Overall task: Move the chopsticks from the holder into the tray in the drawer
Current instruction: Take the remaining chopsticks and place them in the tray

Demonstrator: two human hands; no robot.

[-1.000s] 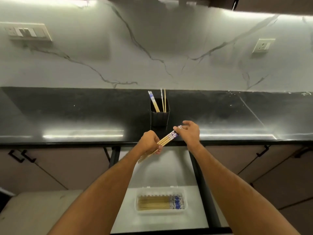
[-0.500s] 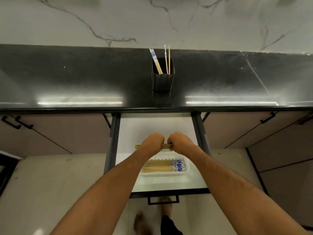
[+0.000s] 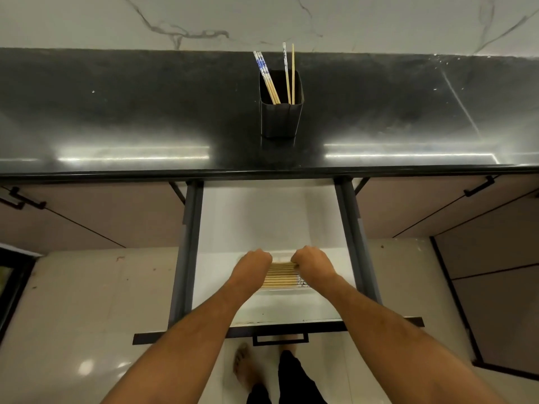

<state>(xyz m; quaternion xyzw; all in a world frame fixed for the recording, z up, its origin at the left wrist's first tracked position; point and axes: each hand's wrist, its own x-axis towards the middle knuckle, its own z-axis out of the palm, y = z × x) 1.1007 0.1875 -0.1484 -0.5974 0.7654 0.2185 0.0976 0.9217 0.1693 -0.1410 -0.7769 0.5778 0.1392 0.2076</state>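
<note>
A black square holder (image 3: 280,118) stands on the dark counter with several bamboo chopsticks (image 3: 269,83) leaning in it, some with blue-patterned tops. Below, the open drawer (image 3: 262,223) has a clear tray (image 3: 287,291) with a row of chopsticks (image 3: 281,277) lying flat. My left hand (image 3: 254,265) and my right hand (image 3: 312,263) are both curled over the tray, each gripping an end of a small bundle of chopsticks held level at the tray's far edge. The hands hide the bundle's ends.
The drawer's dark side rails (image 3: 186,252) and front panel with a handle (image 3: 280,338) jut out toward me. Closed cabinet doors (image 3: 96,217) flank the drawer on both sides. My bare foot (image 3: 246,365) stands on the pale floor under the drawer front.
Both hands carried the chopstick bundle down from beside the holder to the drawer, turned it level, and lowered it onto the tray. The camera tilted downward.
</note>
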